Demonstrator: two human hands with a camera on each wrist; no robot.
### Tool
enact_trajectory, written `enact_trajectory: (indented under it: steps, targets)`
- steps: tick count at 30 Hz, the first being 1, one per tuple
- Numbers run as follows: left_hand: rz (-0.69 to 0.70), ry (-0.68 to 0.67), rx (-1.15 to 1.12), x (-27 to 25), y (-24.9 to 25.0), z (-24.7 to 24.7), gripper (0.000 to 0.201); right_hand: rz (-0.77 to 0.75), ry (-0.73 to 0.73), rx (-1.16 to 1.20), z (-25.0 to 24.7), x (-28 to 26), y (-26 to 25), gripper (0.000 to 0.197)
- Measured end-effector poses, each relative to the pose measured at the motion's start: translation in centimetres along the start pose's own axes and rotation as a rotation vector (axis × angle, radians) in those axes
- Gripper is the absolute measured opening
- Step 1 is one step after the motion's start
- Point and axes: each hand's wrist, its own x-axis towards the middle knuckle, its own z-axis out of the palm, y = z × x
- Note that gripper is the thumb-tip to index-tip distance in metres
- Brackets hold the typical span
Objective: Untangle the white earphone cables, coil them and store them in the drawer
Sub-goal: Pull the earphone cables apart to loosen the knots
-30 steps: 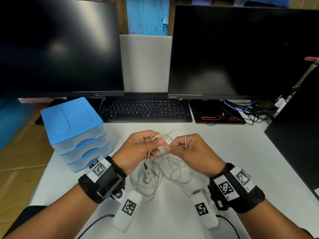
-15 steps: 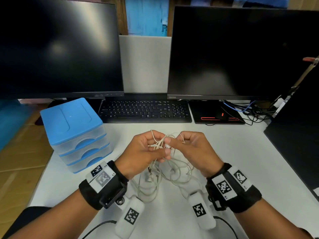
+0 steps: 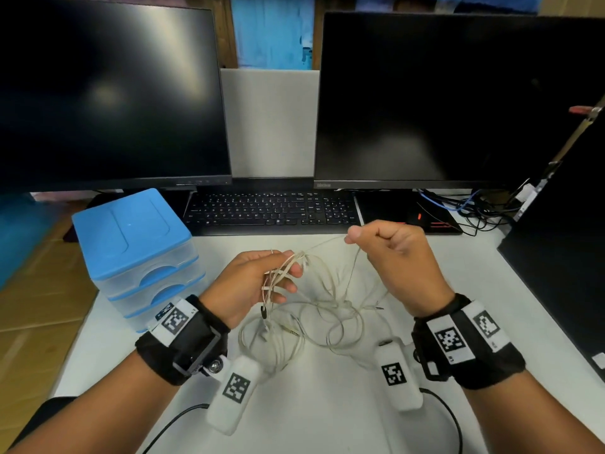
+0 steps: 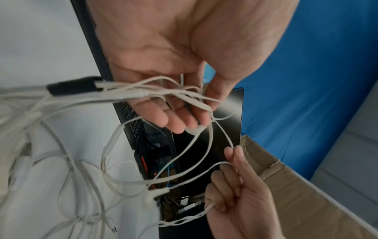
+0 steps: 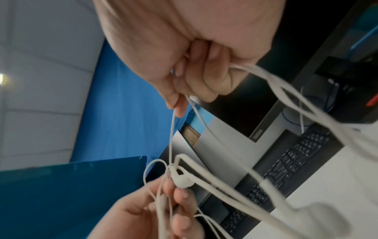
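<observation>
A: Obs. — since the earlier frame the right hand [image 3: 397, 260] has drawn away from the left hand [image 3: 253, 283], up and toward the keyboard [image 3: 271, 209]; they were almost touching, now they are apart, with one strand stretched between them.

B: Grip state?

A: Right hand curled, pinching a thin strand at thumb and forefinger. Left hand's fingers [image 4: 174, 116] are loosely curled round a bunch of the white earphone cables [image 3: 314, 309], with an earbud [image 5: 182, 181] against them.

B: Where is the rest of the cable?

A: On the desk [image 3: 327, 404], on the near side of the keyboard, below and between the wrists. Loops cross each other, a plug [image 3: 289, 330] lies among them.

B: Progress?

A: Judged early. Untangling under way, one strand being teased out; knot near the left fingertips not cleared. No coil formed. The drawer unit [image 3: 140, 253], left of the keyboard, has all drawers closed. Remaining: finish separating, coil, open drawer, stow.
</observation>
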Motion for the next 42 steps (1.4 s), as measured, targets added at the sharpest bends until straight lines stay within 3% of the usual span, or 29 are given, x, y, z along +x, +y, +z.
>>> enact_trajectory:
  steps: [3, 7, 12, 15, 20, 26, 30, 36, 42]
  targets:
    - [0.022, 0.084, 0.122, 0.0, -0.2, 0.3, 0.026, 0.045, -0.001, 0.11, 0.1, -0.1, -0.1, 0.023]
    - [0.07, 0.139, 0.125, -0.3, -0.3, 0.7, 0.013, 0.091, -0.074, 0.231, 0.1, -0.4, -0.4, 0.022]
    - [0.161, 0.117, 0.165, -0.6, -0.2, 0.9, 0.007, 0.175, -0.269, 0.085, 1.4, -0.9, 0.4, 0.017]
    - [0.169, 0.079, 0.181, -0.7, -0.2, 1.1, 0.01, 0.179, -0.307, 0.038, 2.3, -1.2, 1.4, 0.018]
    - [0.17, 0.02, 0.228, -0.6, -0.3, 1.1, 0.017, 0.151, -0.289, -0.036, 2.9, -1.5, 1.9, 0.015]
    - [0.172, -0.004, 0.315, -0.7, -0.6, 0.8, 0.01, 0.14, -0.31, 0.008, 2.4, -1.2, 1.6, 0.015]
    - [0.194, 0.055, 0.39, -0.4, -0.5, 0.7, 0.018, 0.128, -0.254, 0.072, 2.1, -0.9, 1.3, 0.016]
    - [0.116, 0.131, 0.346, -0.2, -0.8, 0.5, 0.003, 0.044, -0.207, 0.136, 1.1, -0.8, -0.1, 0.017]
    - [0.214, 0.088, 0.448, -0.4, -1.0, 0.1, 0.021, 0.035, -0.165, 0.203, 1.2, -1.0, -0.4, 0.015]
